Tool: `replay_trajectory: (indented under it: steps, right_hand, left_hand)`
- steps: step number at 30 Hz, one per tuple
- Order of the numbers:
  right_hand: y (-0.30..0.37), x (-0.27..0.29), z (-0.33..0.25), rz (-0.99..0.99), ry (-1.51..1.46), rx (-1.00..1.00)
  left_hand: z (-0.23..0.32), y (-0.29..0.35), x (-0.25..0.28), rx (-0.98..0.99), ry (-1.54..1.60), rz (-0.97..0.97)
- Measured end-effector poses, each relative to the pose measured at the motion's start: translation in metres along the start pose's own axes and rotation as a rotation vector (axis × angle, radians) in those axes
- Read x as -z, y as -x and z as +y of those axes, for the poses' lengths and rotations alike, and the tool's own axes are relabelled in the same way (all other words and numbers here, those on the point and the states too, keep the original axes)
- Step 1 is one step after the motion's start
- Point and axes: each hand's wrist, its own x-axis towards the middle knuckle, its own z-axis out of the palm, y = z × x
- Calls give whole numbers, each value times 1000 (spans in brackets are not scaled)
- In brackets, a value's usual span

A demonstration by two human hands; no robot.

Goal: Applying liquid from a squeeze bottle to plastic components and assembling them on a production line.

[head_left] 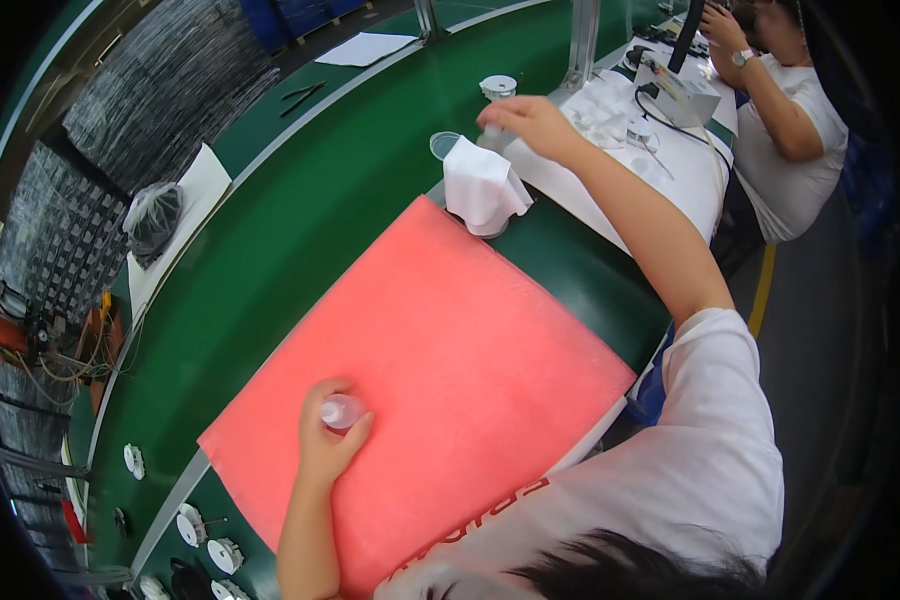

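My left hand (328, 440) is wrapped round a small translucent squeeze bottle (341, 411), upright over the pink-red mat (420, 340). Its fingers are closed about the bottle's sides, with the pale nozzle showing on top. My right arm stretches far forward to the right. There my right hand (532, 125) has its fingers bent down on something whitish and see-through (493, 137), too blurred to name. Just below that hand, a white cloth (482, 185) drapes over a container whose base alone shows. Beside the cloth lies a round clear lid or dish (444, 146).
A green conveyor belt (270, 270) curves past the mat's far side. White round parts (225, 555) lie at the lower left, another (498, 87) on the belt. At the right a co-worker (790, 130) sits by a grey box (680, 92) with cables. Pliers (302, 97) lie far off.
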Motion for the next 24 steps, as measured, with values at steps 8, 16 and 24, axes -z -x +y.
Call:
replay_trajectory:
  steps: [8, 16, 24]
  right_hand:
    - [52, 6, -136, 325, 209, 413]
    - [112, -96, -210, -404, -692, 123]
    - [159, -168, -218, -323, 8, 760]
  left_hand:
    - [3, 7, 15, -252, 145, 262]
    - [82, 32, 3, -488, 100, 104]
    - [82, 66, -19, -1, 442, 51]
